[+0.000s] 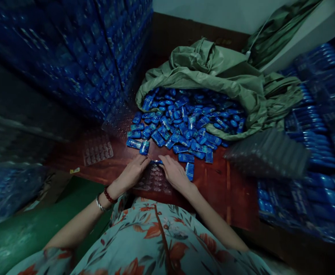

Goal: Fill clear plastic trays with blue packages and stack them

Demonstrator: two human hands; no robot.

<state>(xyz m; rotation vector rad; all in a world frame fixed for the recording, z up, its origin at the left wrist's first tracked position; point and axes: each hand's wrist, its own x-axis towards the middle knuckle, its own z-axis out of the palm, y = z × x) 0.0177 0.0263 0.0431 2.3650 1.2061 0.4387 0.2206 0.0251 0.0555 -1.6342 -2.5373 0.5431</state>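
Observation:
My left hand (134, 170), with beads and a silver bangle at its wrist, is closed at the far edge of a clear plastic tray (156, 181) with moulded hollows. My right hand (175, 173) curls over the same edge from the other side. Between the fingertips of both hands shows a small blue packet (156, 162), partly hidden by the fingers. One blue packet (144, 147) lies just beyond my left fingers, and another packet (189, 171) lies beside my right hand. The near part of the tray shows bare hollows.
A green cloth sack (207, 65) lies open at the back, spilling a heap of blue packets (181, 126) onto the red-brown table (216, 183). Filled trays (78, 49) tower at the left, with more packs (319, 126) at the right. Stacked clear trays (270, 152) stand nearby, and one tray (97, 148) lies left.

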